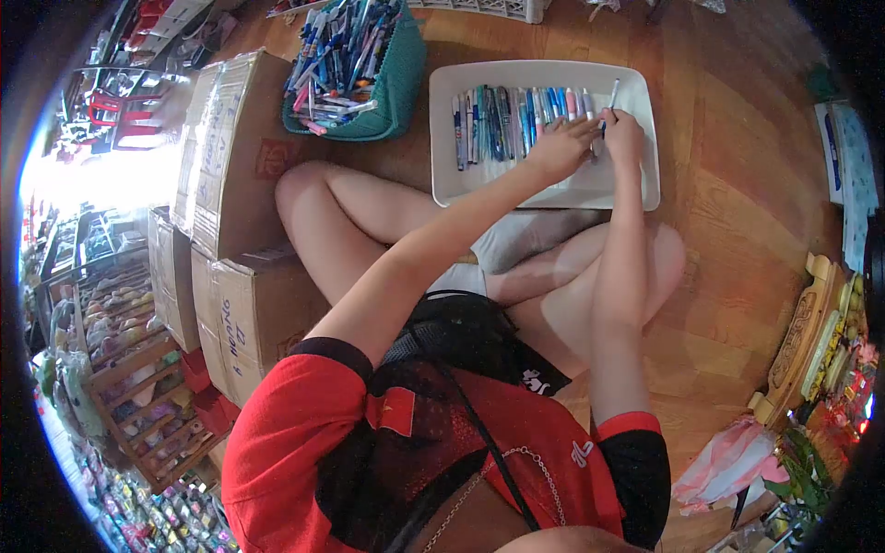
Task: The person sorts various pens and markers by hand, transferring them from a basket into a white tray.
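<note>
A white plastic tray [544,195] lies on the floor in front of my crossed legs. Pens [502,124] stand side by side in a row inside it, mostly blue, teal and pink. My left hand [562,147] reaches over the right end of the row, its fingers stretched out over the pens. At the tray's right side my right hand [623,136] grips a slim pen [615,92], whose light end points up and away from me. The pen's lower part is hidden by the fingers.
A teal basket [401,88] heaped with loose pens stands left of the tray. Cardboard boxes [226,157] are stacked beside my left knee. A wooden rack [138,396] is at far left, a carved wooden piece [797,336] at right. Wooden flooring [737,184] surrounds the tray.
</note>
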A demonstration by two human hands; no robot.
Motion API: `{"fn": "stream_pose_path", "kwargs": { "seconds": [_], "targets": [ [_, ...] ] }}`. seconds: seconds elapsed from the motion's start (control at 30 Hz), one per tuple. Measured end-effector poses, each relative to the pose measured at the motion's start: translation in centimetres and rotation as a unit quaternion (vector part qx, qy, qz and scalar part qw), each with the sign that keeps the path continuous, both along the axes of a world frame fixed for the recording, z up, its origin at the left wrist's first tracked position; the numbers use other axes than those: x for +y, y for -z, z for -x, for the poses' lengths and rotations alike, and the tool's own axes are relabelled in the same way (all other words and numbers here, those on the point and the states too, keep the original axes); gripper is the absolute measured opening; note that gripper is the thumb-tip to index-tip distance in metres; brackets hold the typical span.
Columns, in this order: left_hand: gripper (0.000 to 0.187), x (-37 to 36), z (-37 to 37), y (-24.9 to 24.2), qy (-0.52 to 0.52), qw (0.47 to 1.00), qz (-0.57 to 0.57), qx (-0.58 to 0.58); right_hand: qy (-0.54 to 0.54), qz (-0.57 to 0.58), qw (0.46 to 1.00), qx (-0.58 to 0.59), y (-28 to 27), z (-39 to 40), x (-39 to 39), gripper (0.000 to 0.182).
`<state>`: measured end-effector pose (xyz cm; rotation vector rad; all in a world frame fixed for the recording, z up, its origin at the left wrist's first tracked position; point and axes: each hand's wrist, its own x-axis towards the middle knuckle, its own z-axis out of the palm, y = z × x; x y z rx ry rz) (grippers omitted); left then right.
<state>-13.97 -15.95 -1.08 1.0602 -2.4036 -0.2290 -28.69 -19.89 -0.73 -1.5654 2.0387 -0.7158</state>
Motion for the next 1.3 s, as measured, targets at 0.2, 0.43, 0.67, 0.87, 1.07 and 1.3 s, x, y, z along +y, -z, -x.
{"fn": "stream_pose_path", "kwargs": {
  "seconds": [0.2, 0.43, 0.67, 0.87, 1.07, 1.3],
  "targets": [
    [0.041, 0.4, -0.6, 2.3, 0.003, 0.997, -0.017, -0.072, -0.022, -0.011, 0.998, 0.057, 0.8, -0.2, -0.3, 0.023],
    [0.042, 0.2, -0.6, 1.7, -0.001, 0.995, -0.04, -0.087, -0.017, -0.016, 0.999, 0.023, 0.6, -0.3, -0.1, 0.017],
    [0.036, 0.3, -2.0, -1.4, 0.007, 0.999, -0.003, -0.039, -0.022, -0.012, 1.0, -0.019, 1.7, 0.1, -0.3, 0.017],
    [0.021, -1.5, -11.6, -13.3, -0.05, 0.997, 0.059, 0.025, -0.035, -0.008, 0.999, -0.018, 2.6, 0.4, -0.5, 0.019],
    [0.021, 0.2, -23.4, -21.1, -0.229, 0.973, -0.017, -0.038, -0.005, -0.023, 0.998, 0.059, 1.7, 0.2, -0.7, 0.033],
    [0.026, 2.0, -26.7, -17.2, -0.17, 0.976, -0.075, -0.116, 0.001, -0.054, 0.995, 0.079, 0.2, 0.3, 0.1, 0.04]
  ]
}}
